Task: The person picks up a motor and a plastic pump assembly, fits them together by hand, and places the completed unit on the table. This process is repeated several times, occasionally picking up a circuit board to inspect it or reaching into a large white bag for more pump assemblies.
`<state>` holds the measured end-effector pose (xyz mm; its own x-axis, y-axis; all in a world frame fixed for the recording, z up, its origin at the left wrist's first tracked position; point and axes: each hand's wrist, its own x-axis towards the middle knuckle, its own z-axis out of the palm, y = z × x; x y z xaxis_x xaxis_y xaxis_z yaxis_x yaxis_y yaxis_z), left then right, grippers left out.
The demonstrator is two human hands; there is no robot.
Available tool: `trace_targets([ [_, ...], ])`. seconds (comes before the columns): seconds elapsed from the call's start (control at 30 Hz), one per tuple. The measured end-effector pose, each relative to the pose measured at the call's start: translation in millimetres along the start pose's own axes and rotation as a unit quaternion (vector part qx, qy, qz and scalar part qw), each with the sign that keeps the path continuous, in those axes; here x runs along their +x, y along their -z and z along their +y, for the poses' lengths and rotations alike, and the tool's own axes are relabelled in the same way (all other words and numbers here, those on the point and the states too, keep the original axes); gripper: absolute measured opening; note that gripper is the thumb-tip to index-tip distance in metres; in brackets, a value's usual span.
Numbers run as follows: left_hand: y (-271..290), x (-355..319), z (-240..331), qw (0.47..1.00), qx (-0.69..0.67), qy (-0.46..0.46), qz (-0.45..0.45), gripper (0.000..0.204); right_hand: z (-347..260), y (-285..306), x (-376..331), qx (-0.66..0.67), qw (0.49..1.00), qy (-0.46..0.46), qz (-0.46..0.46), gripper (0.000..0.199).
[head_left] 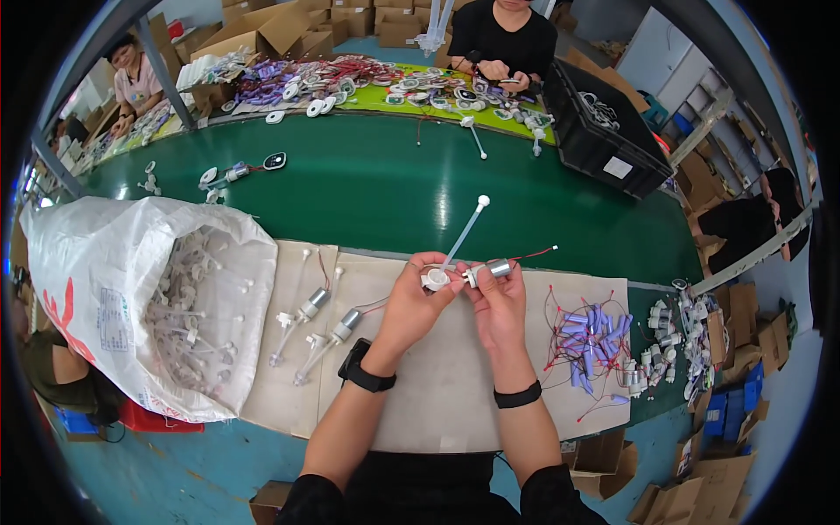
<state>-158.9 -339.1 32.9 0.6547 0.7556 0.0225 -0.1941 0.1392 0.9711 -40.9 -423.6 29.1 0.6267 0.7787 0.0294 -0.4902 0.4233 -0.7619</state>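
Over the cardboard-covered bench, both hands meet near the middle. My left hand (411,306) pinches a white round plastic fitting (436,279), from which a clear tube with a white ball end (465,232) rises up and to the right. In my right hand (499,311) is a small silver motor (499,268) with a white plastic head; thin red wires (535,254) trail from it to the right. The motor's white head faces the fitting, close to my left fingertips. Whether the two parts touch, I cannot tell. Two motors with tubes (313,304) lie left of my left hand.
A white woven sack (114,262) on the left spills clear tube fittings (188,324). Purple wired battery cells (591,341) lie at right, with more motors (661,328) beyond. A green belt (367,192) runs behind; a black crate (582,140) and co-workers are across it.
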Motion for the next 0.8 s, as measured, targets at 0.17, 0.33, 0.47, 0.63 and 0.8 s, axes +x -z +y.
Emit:
trace_targets([
  [0.17,-6.7,-4.3,6.1,0.995,0.069,-0.056,0.046,0.032,6.3,-5.0,-3.2,-0.061,0.998,0.034,-0.009,0.031],
  [0.33,-11.4,-3.4,0.9,0.991,0.116,-0.062,0.036,0.039,0.4,6.3,2.5,-0.010,1.000,-0.003,-0.003,0.024],
  [0.47,-7.6,-3.8,-1.3,0.994,0.102,-0.047,0.014,0.048,-8.2,9.6,3.1,0.023,1.000,-0.019,-0.008,0.017],
  [0.63,-10.7,-4.4,-0.6,0.998,0.033,-0.040,0.020,0.051,-10.2,4.9,1.1,0.021,1.000,-0.023,-0.006,0.021],
  [0.8,-13.0,-7.7,2.4,0.996,0.068,-0.058,0.025,0.051,-9.0,6.3,-2.1,0.008,1.000,-0.021,-0.013,0.017],
])
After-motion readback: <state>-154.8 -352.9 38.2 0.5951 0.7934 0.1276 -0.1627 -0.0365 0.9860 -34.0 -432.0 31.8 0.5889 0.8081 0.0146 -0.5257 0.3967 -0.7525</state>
